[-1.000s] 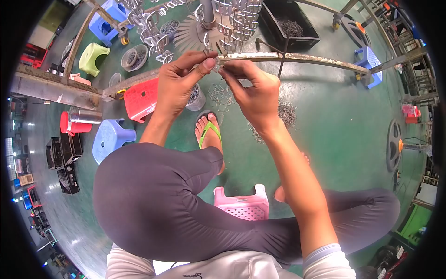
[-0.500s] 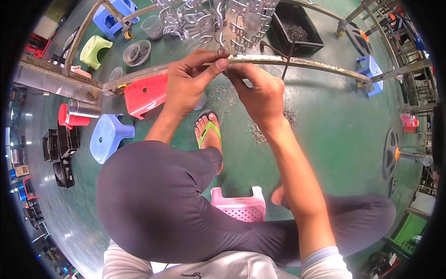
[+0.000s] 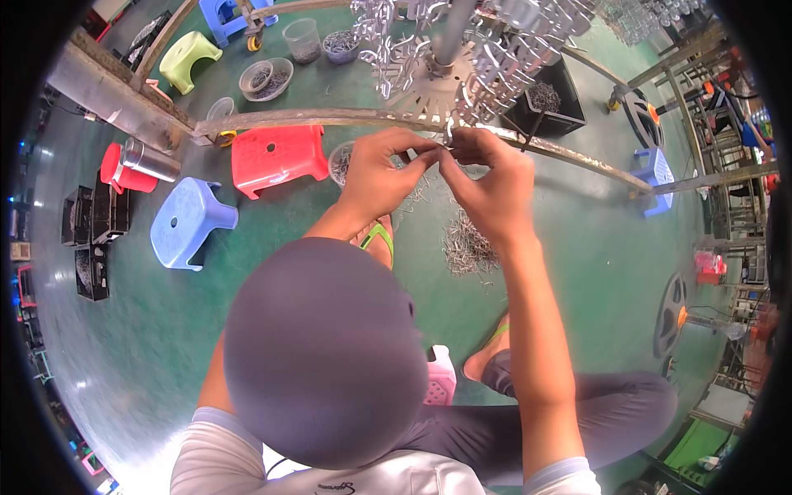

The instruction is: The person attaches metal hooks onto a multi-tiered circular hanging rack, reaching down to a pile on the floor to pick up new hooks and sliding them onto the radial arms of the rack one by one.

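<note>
My left hand (image 3: 384, 175) is closed in a pinch, its thumb and fingertips meeting the other hand's just below the metal frame bar. My right hand (image 3: 497, 183) is pinched as well, thumb against curled fingers. What lies between the fingertips is too small and covered to make out. A small shiny metal piece (image 3: 448, 132) shows right above the right fingertips. Above both hands, shiny bent metal pieces (image 3: 520, 70) hang in dense rows around a central post (image 3: 454, 37).
A frame bar (image 3: 330, 120) crosses behind the hands. On the floor are a pile of metal hooks (image 3: 470, 245), a red stool (image 3: 276, 157), a blue stool (image 3: 191, 221) and a pink stool (image 3: 441, 379). A black bin (image 3: 561, 120) of small parts stands behind the bar.
The view has shifted, so the rack and stools sit elsewhere in the picture. Both hands remain together at the fingertips, with the right fingers now more curled. My left knee appears further right.
</note>
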`<action>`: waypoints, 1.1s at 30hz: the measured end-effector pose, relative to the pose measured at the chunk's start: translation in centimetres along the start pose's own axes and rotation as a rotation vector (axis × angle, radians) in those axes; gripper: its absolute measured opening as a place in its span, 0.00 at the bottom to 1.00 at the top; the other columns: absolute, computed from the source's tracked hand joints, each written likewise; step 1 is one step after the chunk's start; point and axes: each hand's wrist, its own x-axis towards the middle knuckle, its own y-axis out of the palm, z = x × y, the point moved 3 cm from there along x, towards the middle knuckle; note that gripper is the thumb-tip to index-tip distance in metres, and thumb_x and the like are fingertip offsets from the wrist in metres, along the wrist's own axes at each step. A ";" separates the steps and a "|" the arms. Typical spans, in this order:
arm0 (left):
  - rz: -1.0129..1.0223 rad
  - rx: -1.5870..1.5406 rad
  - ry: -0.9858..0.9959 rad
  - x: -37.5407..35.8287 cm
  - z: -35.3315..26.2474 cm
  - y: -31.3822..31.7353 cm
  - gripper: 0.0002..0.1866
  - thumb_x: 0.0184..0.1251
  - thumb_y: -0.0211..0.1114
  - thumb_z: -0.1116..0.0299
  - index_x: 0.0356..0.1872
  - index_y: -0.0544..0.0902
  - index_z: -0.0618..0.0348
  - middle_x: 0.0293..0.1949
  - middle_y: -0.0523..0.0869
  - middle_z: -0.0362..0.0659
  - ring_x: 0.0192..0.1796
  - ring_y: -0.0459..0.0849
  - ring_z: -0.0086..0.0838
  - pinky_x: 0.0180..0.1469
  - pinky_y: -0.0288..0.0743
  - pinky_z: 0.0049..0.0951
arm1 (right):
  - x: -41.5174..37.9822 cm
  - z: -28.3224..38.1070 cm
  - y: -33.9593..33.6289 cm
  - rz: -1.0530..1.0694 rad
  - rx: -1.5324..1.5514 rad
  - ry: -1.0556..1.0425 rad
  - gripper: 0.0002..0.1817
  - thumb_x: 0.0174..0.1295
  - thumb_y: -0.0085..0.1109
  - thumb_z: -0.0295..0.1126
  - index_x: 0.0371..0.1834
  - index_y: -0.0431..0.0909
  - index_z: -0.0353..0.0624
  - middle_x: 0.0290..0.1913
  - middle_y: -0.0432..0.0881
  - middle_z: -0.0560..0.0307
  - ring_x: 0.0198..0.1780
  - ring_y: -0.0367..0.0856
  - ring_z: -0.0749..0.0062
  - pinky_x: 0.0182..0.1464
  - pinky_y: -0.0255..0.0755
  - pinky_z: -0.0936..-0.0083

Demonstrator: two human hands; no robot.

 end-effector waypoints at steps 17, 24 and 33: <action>-0.008 -0.115 -0.247 2.8 3.0 1.5 0.12 0.69 0.76 0.67 0.46 0.92 0.64 0.37 0.94 0.44 0.35 0.89 0.27 0.40 0.82 0.28 | 6.9 0.0 0.3 0.105 -0.238 0.404 0.16 0.53 0.70 0.34 0.36 0.90 0.29 0.24 0.85 0.34 0.28 0.90 0.48 0.39 0.81 0.61; -0.046 -1.133 -0.664 4.8 7.7 1.9 0.15 0.81 0.66 0.65 0.57 0.78 0.63 0.52 0.84 0.46 0.51 0.89 0.38 0.55 0.90 0.43 | 8.4 -1.4 0.4 0.083 -0.277 0.383 0.14 0.53 0.70 0.34 0.35 0.92 0.31 0.26 0.88 0.37 0.31 0.91 0.51 0.42 0.83 0.62; -0.009 -1.185 -0.723 8.7 10.0 3.2 0.17 0.79 0.68 0.63 0.55 0.81 0.68 0.46 0.88 0.51 0.48 0.92 0.40 0.53 0.92 0.37 | 9.2 -2.8 0.6 0.165 -0.170 0.525 0.14 0.62 0.74 0.27 0.41 0.90 0.22 0.29 0.92 0.46 0.31 0.94 0.67 0.33 0.89 0.76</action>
